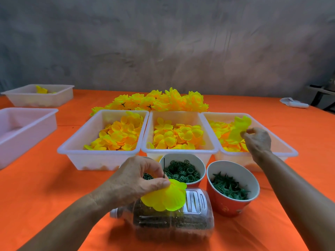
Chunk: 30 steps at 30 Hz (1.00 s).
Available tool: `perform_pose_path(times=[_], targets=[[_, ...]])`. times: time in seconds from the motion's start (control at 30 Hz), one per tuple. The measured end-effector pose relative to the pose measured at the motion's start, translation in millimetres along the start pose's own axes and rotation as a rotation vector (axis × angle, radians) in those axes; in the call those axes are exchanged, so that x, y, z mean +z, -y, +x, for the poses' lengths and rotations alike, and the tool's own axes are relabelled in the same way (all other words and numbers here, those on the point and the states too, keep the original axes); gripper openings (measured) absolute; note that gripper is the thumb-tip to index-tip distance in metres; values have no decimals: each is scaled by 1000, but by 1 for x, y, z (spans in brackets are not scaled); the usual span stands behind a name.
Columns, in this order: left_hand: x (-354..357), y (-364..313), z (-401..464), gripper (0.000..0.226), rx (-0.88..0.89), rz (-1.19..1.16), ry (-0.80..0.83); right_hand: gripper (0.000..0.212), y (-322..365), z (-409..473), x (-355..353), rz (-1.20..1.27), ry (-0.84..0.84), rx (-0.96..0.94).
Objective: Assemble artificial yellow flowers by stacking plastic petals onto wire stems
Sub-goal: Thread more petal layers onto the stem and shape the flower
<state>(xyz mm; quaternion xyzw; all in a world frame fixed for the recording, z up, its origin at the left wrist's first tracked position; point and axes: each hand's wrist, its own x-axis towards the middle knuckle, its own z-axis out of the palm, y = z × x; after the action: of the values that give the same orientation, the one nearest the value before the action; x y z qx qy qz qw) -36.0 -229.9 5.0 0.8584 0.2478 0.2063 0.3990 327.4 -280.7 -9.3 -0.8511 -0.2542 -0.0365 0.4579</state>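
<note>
My left hand (137, 178) pinches a thin dark wire stem (164, 167) that points up, with a large yellow petal layer (166, 196) threaded on it below my fingers. My right hand (257, 140) reaches over the right tray (282, 151) and pinches a yellow petal piece (239, 127), lifted above the loose petals. The left tray (72, 151) and middle tray (179, 151) hold more yellow-orange petals. A pile of finished yellow flowers (157, 101) lies behind the trays.
Two red paper cups stand in front: one with green rings (183, 171), one with green spiky calyx pieces (230, 187). A clear plastic jug (172, 220) lies on its side below my left hand. Two more white trays (23, 127) (38, 96) sit far left on the orange tablecloth.
</note>
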Motion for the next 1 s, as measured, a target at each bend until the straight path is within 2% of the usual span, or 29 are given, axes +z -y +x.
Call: perform_pose_path(times=[0.07,0.13,0.2,0.33,0.43,0.6,0.73,0.8,0.9,1.0], targets=[[0,0,0,11,0,8,-5,20,5,-4,-6,145,13,-7],[1,0,0,11,-1,16,-15,5,17,-15,-13,360,83,-36],[0,1,0,10,-10,21,-19,16,33,-31,-18,575,199,-92],[0,0,0,11,-17,-27,-18,19,60,-73,-22,762,462,-161],[-1,-1,-1,15,-22,-104,-13,28,71,-95,-23,954,651,-20],[-5,-1,-1,33,-73,-190,14,15,85,-114,-19,1209,868,294],[-24,-2,-3,48,-133,-272,95,33,95,-124,-17,1247,980,412],[-32,-4,0,47,-138,-292,10,38,99,-127,-17,1239,1035,416],[-40,-12,12,52,-159,-340,-194,35,105,-133,-18,1201,1127,388],[-40,-25,25,57,-128,-463,-237,27,111,-139,-17,1115,1234,329]])
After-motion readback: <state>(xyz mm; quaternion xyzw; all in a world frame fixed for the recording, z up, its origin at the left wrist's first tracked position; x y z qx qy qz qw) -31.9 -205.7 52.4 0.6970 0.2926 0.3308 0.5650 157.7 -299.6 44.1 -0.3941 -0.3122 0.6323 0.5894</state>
